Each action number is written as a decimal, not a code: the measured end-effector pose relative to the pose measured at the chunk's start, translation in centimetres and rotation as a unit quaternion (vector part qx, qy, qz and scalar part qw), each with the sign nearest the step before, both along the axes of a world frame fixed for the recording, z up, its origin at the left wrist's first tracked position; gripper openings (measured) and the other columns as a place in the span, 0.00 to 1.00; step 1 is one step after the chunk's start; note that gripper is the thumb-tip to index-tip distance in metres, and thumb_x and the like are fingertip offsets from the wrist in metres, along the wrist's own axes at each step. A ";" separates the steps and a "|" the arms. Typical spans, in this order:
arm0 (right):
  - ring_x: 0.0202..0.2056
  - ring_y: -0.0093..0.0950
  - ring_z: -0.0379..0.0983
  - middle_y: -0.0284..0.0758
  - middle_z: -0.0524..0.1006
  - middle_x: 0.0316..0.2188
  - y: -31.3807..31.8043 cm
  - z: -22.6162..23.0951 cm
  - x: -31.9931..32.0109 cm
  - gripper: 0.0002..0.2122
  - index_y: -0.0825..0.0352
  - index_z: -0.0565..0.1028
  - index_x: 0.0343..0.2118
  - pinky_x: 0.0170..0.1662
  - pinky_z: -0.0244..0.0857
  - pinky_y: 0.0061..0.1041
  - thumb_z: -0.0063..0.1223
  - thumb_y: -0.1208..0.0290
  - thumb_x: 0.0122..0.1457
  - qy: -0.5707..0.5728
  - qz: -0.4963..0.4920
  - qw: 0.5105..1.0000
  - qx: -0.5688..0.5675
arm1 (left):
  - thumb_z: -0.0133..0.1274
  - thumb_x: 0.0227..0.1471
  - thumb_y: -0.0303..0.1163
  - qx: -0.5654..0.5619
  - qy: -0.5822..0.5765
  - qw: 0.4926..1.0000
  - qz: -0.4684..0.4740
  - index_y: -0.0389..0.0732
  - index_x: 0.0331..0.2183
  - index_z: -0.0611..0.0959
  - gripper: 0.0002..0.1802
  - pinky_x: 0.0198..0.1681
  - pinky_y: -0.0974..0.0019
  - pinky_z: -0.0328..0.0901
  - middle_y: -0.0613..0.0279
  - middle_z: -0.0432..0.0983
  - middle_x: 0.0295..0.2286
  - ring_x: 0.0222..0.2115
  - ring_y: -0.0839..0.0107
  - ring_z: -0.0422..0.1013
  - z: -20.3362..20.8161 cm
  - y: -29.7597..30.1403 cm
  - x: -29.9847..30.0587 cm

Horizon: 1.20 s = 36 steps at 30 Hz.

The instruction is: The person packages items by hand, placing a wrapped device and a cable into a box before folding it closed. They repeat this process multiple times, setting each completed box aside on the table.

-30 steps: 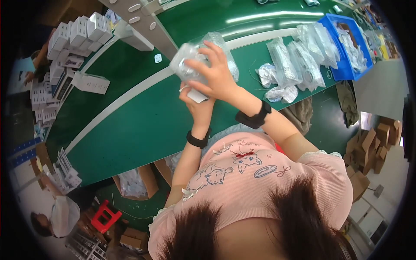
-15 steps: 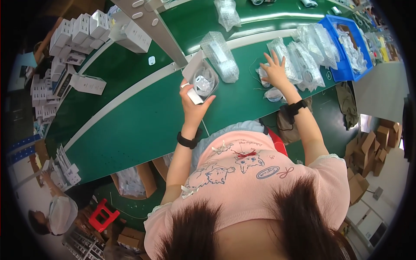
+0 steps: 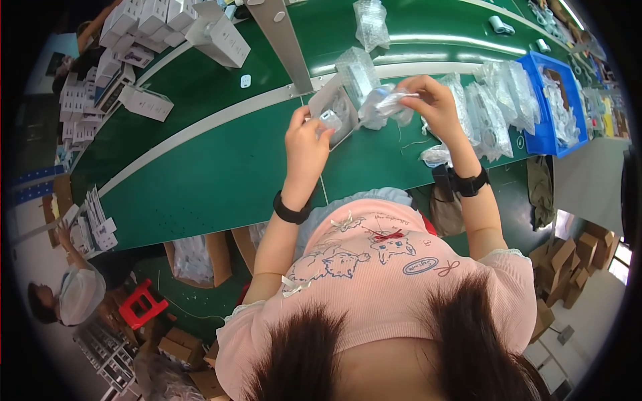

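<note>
My left hand (image 3: 309,146) is closed round the near left side of an open cardboard box (image 3: 324,99), pale outside and grey within. A small white device (image 3: 330,121) shows in the box's mouth beside my fingers, with clear wrapping around it. Pinched in my right hand (image 3: 436,107) is a clear plastic bag (image 3: 386,105), its contents hard to make out. The bag hangs just right of the box, above the table. Behind it lies a bubble-wrap pouch (image 3: 356,69), partly hidden by the bag. Another small wrapped item (image 3: 436,155) rests near my right wrist.
Several bubble-wrap pouches (image 3: 489,120) lie right of my right hand, beside a blue bin (image 3: 550,137) of bagged parts. A metal post (image 3: 284,47) rises behind the box. White boxes (image 3: 147,103) are stacked at the far left. A co-worker (image 3: 80,287) is at the lower left.
My right hand has gone from open, over the small bagged items, to holding a plastic bag up beside the box. The box has shifted slightly right with my left hand.
</note>
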State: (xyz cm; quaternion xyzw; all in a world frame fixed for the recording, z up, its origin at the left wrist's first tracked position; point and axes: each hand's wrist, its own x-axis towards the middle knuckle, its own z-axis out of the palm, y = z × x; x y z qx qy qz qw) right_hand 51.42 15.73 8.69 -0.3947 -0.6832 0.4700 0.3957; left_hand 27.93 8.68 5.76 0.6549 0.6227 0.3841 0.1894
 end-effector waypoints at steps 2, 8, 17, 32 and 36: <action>0.33 0.33 0.70 0.36 0.73 0.32 -0.1 1.2 -1.8 0.05 0.69 0.71 0.26 0.37 0.64 0.22 0.54 0.81 0.44 0.050 0.004 0.999 0.015 | 0.59 0.30 0.24 -0.035 -0.035 0.998 0.033 0.32 0.20 0.76 0.09 0.34 0.64 0.63 0.48 0.70 0.34 0.32 0.54 0.69 0.6 0.7 -0.4; 0.34 0.32 0.70 0.37 0.73 0.33 -0.1 3.6 -3.7 0.07 0.69 0.71 0.27 0.35 0.64 0.22 0.54 0.80 0.43 -0.191 0.100 0.938 0.271 | 0.59 0.29 0.24 -0.039 -0.074 0.995 0.060 0.32 0.18 0.76 0.08 0.31 0.64 0.64 0.53 0.73 0.28 0.27 0.57 0.70 0.5 1.3 -0.9; 0.32 0.34 0.71 0.36 0.74 0.30 0.5 4.7 -3.3 0.08 0.68 0.73 0.29 0.33 0.66 0.24 0.52 0.82 0.43 -0.171 0.062 0.921 0.344 | 0.58 0.30 0.25 -0.024 -0.085 0.994 0.056 0.32 0.17 0.76 0.08 0.30 0.66 0.63 0.54 0.74 0.29 0.26 0.58 0.70 0.1 1.4 -0.8; 0.31 0.32 0.70 0.34 0.73 0.30 -0.2 4.4 -3.9 0.09 0.69 0.73 0.28 0.31 0.66 0.25 0.50 0.83 0.40 -0.113 0.108 0.907 0.391 | 0.59 0.29 0.26 -0.033 -0.096 0.993 0.067 0.34 0.17 0.76 0.09 0.27 0.68 0.63 0.56 0.74 0.28 0.25 0.62 0.71 0.0 1.6 -0.9; 0.30 0.30 0.69 0.33 0.71 0.29 -0.1 2.5 -6.8 0.08 0.68 0.72 0.29 0.29 0.65 0.23 0.50 0.81 0.42 -0.179 0.236 0.856 0.424 | 0.60 0.28 0.27 -0.024 -0.106 0.992 0.070 0.34 0.17 0.77 0.10 0.28 0.69 0.63 0.56 0.74 0.28 0.25 0.63 0.71 -0.5 1.6 -1.2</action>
